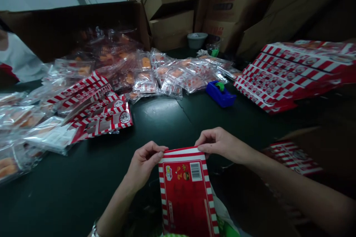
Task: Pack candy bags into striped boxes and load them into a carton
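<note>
A red box with red-and-white striped edges is held up in front of me, its printed side with a barcode facing the camera. My left hand pinches its top left corner between thumb and fingers. At the top right corner my right hand grips the same edge, thumb in front. The box's lower end runs out of the frame at the bottom.
Clear plastic packets are heaped across the dark green table. Flat striped cartons lie at left, and a striped stack is at right. A blue tape dispenser stands beyond my hands. Cardboard boxes line the back.
</note>
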`<state>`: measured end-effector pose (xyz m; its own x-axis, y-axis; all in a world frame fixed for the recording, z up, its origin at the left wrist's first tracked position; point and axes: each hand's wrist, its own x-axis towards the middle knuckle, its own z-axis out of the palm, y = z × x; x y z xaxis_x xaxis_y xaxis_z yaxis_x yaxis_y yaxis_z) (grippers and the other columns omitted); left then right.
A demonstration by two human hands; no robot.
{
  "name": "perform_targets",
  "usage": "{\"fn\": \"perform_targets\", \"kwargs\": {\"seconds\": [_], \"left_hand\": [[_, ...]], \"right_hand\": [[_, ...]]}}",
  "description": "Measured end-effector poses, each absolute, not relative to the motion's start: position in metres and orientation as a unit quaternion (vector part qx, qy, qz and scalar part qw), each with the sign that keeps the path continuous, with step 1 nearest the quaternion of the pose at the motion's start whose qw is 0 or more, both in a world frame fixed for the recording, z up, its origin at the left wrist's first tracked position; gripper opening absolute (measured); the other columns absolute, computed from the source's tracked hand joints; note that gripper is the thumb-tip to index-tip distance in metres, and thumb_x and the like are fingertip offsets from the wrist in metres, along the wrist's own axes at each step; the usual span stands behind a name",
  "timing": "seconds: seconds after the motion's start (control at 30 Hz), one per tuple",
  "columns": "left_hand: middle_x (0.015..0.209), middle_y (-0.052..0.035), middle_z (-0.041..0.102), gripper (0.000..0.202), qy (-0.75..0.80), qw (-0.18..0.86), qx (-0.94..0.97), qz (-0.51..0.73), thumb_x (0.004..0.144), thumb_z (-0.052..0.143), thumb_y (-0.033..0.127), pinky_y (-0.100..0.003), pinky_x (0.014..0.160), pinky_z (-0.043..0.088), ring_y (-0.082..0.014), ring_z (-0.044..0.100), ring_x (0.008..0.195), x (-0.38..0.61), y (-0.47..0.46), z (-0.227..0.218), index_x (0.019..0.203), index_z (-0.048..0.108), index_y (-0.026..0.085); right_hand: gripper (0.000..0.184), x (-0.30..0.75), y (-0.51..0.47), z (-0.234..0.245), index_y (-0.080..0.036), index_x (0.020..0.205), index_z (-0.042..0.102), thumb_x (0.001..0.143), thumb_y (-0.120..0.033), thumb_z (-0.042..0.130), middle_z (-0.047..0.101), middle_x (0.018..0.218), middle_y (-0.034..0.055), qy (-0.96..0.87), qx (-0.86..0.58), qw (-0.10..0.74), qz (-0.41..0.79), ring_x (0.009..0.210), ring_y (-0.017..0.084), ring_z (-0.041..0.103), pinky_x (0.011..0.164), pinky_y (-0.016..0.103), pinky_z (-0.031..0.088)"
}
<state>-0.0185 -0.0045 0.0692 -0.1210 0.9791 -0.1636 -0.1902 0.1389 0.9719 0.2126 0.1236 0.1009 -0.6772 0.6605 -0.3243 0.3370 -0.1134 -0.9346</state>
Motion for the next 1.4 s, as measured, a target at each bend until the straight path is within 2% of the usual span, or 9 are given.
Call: {"fn": "perform_targets", "kwargs": {"seconds": [0.13, 0.3, 0.5, 0.67, 0.8, 1.03, 1.13, 1.3, 1.4], "left_hand": [[0.095, -0.0071, 0.072, 0.021, 0.518, 0.559, 0.374, 0.529, 0.079, 0.073, 0.036, -0.025, 0.067, 0.055, -0.0193, 0.065, 0.088, -0.024, -0.003, 0.063, 0.079, 0.064, 0.017], [0.093, -0.0062, 0.07, 0.019, 0.578, 0.497, 0.372, 0.53, 0.085, 0.064, 0.037, -0.026, 0.066, 0.054, -0.0189, 0.065, 0.084, -0.018, -0.008, 0.054, 0.084, 0.063, 0.018], [0.117, -0.0089, 0.066, 0.02, 0.599, 0.306, 0.571, 0.471, 0.093, 0.05, 0.029, -0.032, 0.096, 0.046, -0.0207, 0.06, 0.11, 0.002, -0.01, 0.045, 0.101, 0.066, 0.02], [0.104, -0.0074, 0.069, 0.025, 0.58, 0.371, 0.541, 0.483, 0.094, 0.048, 0.032, -0.028, 0.081, 0.051, -0.0185, 0.064, 0.093, 0.002, -0.006, 0.036, 0.107, 0.066, 0.02], [0.092, -0.0057, 0.069, 0.018, 0.568, 0.402, 0.526, 0.489, 0.089, 0.057, 0.03, -0.026, 0.073, 0.051, -0.0177, 0.064, 0.082, 0.007, -0.003, 0.037, 0.093, 0.07, 0.019], [0.096, -0.0073, 0.069, 0.025, 0.594, 0.397, 0.486, 0.503, 0.086, 0.059, 0.042, -0.029, 0.079, 0.053, -0.0214, 0.064, 0.09, 0.011, -0.01, 0.029, 0.09, 0.073, 0.021], [0.099, -0.0053, 0.068, 0.032, 0.617, 0.454, 0.362, 0.531, 0.076, 0.068, 0.052, -0.027, 0.067, 0.057, -0.0244, 0.065, 0.09, 0.011, -0.01, 0.024, 0.085, 0.073, 0.022], [0.102, -0.003, 0.067, 0.043, 0.619, 0.491, 0.256, 0.557, 0.061, 0.076, 0.062, -0.03, 0.061, 0.06, -0.0292, 0.066, 0.093, 0.015, -0.009, 0.024, 0.083, 0.072, 0.025], [0.099, -0.0046, 0.066, 0.051, 0.616, 0.506, 0.232, 0.557, 0.054, 0.077, 0.068, -0.034, 0.061, 0.061, -0.0325, 0.065, 0.096, 0.014, -0.008, 0.023, 0.083, 0.072, 0.025]], "right_hand": [[0.016, 0.207, 0.123, 0.102, -0.016, 0.064, 0.065, 0.062, -0.029, 0.073, 0.065, 0.063, -0.001, -0.669, -0.386, 0.152, 0.617, 0.059, 0.012, 0.059, 0.058, 0.024, 0.048], [0.018, 0.216, 0.109, 0.1, -0.018, 0.077, 0.073, 0.071, -0.035, 0.073, 0.074, 0.091, 0.0048, -0.663, -0.364, 0.206, 0.621, 0.084, 0.018, 0.068, 0.077, 0.029, 0.053], [0.014, 0.225, 0.079, 0.074, -0.023, 0.082, 0.077, 0.075, -0.034, 0.072, 0.076, 0.099, 0.0067, -0.676, -0.391, 0.308, 0.543, 0.095, 0.023, 0.069, 0.088, 0.035, 0.054], [0.015, 0.225, 0.063, 0.051, -0.025, 0.089, 0.076, 0.077, -0.029, 0.069, 0.075, 0.102, 0.0057, -0.691, -0.401, 0.369, 0.475, 0.095, 0.023, 0.07, 0.09, 0.036, 0.054], [0.014, 0.225, 0.067, 0.039, -0.024, 0.085, 0.076, 0.075, -0.033, 0.072, 0.075, 0.1, 0.0066, -0.651, -0.405, 0.373, 0.523, 0.096, 0.023, 0.069, 0.089, 0.036, 0.054], [0.022, 0.219, 0.076, 0.031, -0.02, 0.072, 0.075, 0.063, -0.039, 0.081, 0.076, 0.09, 0.0075, -0.562, -0.382, 0.352, 0.643, 0.088, 0.022, 0.07, 0.082, 0.035, 0.055], [0.022, 0.23, 0.113, 0.047, -0.018, 0.068, 0.074, 0.059, -0.036, 0.084, 0.075, 0.087, 0.0066, -0.568, -0.406, 0.37, 0.613, 0.086, 0.023, 0.069, 0.081, 0.035, 0.056], [0.027, 0.274, 0.237, 0.087, -0.015, 0.105, 0.065, 0.09, -0.037, 0.062, 0.067, 0.106, 0.0063, -0.472, -0.558, 0.487, 0.478, 0.091, 0.018, 0.065, 0.079, 0.036, 0.055], [0.03, 0.282, 0.294, 0.097, -0.016, 0.118, 0.057, 0.094, -0.034, 0.057, 0.061, 0.116, 0.0082, -0.41, -0.627, 0.472, 0.464, 0.096, 0.02, 0.063, 0.08, 0.04, 0.055]]}}
